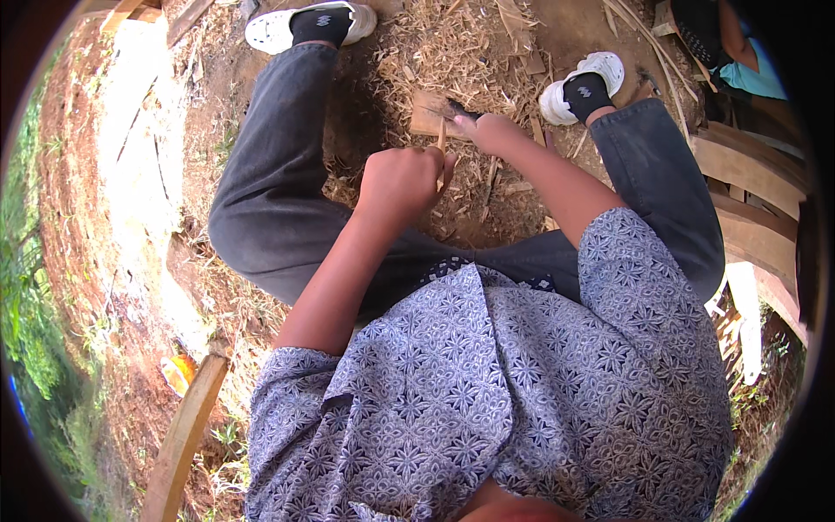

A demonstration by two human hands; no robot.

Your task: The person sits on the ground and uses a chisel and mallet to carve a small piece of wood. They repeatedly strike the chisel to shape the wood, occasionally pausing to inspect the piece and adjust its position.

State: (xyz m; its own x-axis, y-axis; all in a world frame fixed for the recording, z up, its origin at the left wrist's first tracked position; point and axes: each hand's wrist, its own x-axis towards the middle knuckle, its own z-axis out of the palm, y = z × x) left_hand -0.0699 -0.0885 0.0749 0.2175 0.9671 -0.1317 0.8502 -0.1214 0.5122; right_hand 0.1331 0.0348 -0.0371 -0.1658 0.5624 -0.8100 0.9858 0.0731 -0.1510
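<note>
Between my spread legs, my left hand [403,181] is closed round a thin strip of pale wood [441,137] that points up and away from me. My right hand [484,130] is closed too, just beyond and to the right of it. It grips a dark tool [461,110], seemingly a knife, whose handle is mostly covered by the fingers. The tool's dark end lies over a flat wooden block [426,120] on the ground. The strip's upper end is close to the tool and the block; whether they touch I cannot tell.
Wood shavings [426,52] cover the dirt around the block. Curved timber pieces [748,170] are stacked at right, and another curved plank [187,435] stands at lower left. Near it lies an orange object [178,372]. Part of another person [752,74] shows at upper right.
</note>
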